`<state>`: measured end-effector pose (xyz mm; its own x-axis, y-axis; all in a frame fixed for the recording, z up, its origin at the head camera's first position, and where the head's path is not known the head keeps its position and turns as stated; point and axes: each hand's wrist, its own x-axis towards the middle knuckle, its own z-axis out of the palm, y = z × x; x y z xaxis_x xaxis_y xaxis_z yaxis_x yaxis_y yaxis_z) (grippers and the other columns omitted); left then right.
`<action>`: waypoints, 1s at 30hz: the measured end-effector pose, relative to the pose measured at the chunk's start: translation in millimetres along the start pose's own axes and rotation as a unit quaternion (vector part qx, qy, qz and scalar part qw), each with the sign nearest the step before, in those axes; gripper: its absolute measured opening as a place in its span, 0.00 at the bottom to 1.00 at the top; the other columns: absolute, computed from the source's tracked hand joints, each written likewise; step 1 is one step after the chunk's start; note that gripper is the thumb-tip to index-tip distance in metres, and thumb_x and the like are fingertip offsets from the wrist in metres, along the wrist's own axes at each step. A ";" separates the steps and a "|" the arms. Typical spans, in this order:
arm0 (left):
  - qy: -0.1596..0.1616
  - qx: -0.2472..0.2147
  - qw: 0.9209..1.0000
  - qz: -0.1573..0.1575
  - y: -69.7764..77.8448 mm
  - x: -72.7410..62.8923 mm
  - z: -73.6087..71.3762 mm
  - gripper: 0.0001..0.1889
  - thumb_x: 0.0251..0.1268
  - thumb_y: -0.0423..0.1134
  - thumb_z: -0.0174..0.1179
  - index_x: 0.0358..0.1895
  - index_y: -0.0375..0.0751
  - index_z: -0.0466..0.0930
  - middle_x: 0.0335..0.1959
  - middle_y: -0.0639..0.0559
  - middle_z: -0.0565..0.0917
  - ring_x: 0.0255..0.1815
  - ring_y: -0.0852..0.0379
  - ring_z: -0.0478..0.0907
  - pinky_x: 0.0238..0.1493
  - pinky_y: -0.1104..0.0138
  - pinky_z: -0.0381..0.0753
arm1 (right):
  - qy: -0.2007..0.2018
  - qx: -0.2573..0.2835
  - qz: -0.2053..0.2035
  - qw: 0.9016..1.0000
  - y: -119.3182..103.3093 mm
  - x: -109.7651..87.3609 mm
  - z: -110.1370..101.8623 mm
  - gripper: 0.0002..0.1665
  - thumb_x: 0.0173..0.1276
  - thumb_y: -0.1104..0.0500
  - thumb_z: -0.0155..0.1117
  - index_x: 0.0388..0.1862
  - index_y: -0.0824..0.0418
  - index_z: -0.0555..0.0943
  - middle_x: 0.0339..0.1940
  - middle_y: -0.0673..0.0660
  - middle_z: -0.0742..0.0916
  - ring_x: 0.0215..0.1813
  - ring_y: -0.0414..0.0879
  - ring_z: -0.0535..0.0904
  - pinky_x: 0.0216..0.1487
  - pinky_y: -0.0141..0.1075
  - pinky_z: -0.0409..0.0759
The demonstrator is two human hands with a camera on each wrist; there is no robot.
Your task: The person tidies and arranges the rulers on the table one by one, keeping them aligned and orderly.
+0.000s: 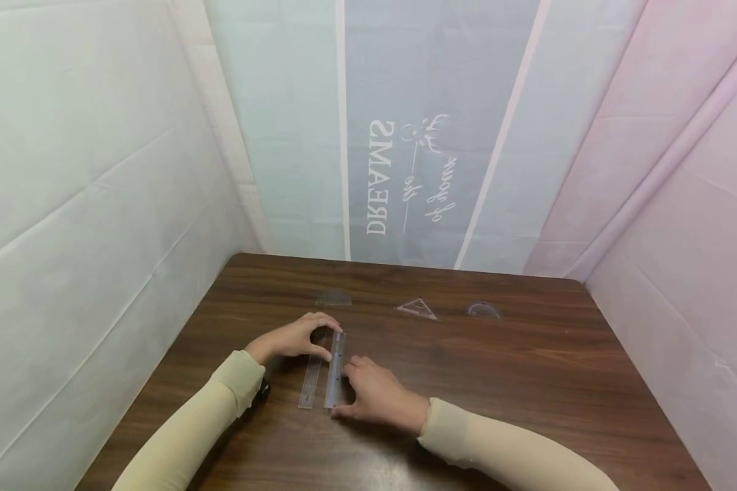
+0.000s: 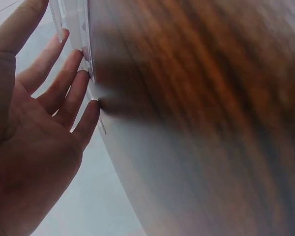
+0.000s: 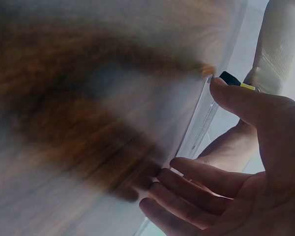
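Note:
Two clear plastic rulers lie side by side on the brown table, pointing away from me. My left hand (image 1: pixel 296 337) reaches over the left ruler (image 1: pixel 310 382) and holds the far end of the right ruler (image 1: pixel 336 372) between thumb and fingertips. At the near end, my right hand (image 1: pixel 377 395) holds that same ruler, its thumb at the end and its fingers along the right edge. In the left wrist view a clear strip (image 2: pixel 59 19) meets the index fingertip. The right wrist view shows the thumb at the ruler's (image 3: pixel 195 123) end.
Farther back on the wood-grain table (image 1: pixel 497 382) lie a clear protractor (image 1: pixel 334 298), a clear set square (image 1: pixel 419 309) and a second protractor (image 1: pixel 484 311). Cloth curtains (image 1: pixel 295 136) stand behind the table and on both sides.

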<state>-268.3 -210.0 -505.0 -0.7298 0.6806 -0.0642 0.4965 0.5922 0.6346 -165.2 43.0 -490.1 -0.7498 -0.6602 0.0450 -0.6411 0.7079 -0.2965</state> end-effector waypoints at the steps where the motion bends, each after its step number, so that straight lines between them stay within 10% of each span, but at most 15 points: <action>1: 0.000 0.001 1.000 0.001 -0.3 0.4 -0.3 0.32 0.67 0.51 0.76 0.71 0.45 0.79 0.75 0.44 0.74 0.77 0.38 0.67 0.75 0.38 0.68 | 0.000 -0.003 0.001 1.000 -0.7 0.4 -0.2 0.39 0.57 0.34 0.85 0.54 0.61 0.86 0.48 0.50 0.85 0.49 0.43 0.81 0.44 0.38 0.86; 30: -0.009 0.021 1.000 0.002 2.2 -1.3 0.8 0.32 0.67 0.48 0.77 0.70 0.40 0.78 0.76 0.42 0.73 0.78 0.37 0.66 0.76 0.40 0.67 | -0.023 -0.114 0.012 0.993 -16.3 6.8 4.3 0.43 0.59 0.28 0.80 0.57 0.61 0.87 0.51 0.52 0.84 0.54 0.46 0.80 0.44 0.36 0.88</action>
<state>-265.9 -209.3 -504.2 -0.7194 0.6905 -0.0755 0.5191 0.6066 0.6021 -159.1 25.8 -489.1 -0.7607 -0.6491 -0.0045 -0.6471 0.7588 -0.0738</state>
